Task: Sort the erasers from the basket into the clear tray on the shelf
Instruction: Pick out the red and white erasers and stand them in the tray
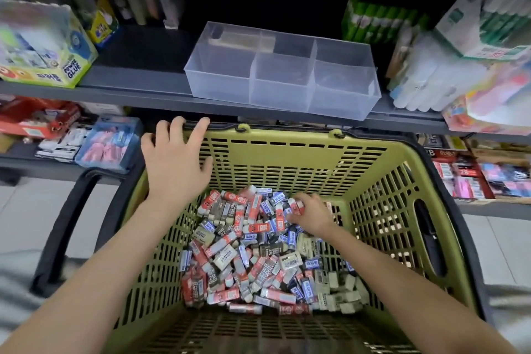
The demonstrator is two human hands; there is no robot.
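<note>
Your right hand [311, 215] was down in the basket [287, 149], right of centre, fingers curled onto a red eraser [297, 205] at the top of the pile of erasers [253, 261]. Your left hand [175, 161] lay spread and flat on the basket's far rim, upper left of centre, gripping nothing.

The tray [281, 92] stood on the shelf [129, 92], upper centre of the frame, straight up the picture from your right hand and beyond the basket's far rim. Its long axis ran left to right, with compartments side by side. Your left hand sat nearer the tray, but the right one held the eraser, so the lift would likely go up and over that rim.
</note>
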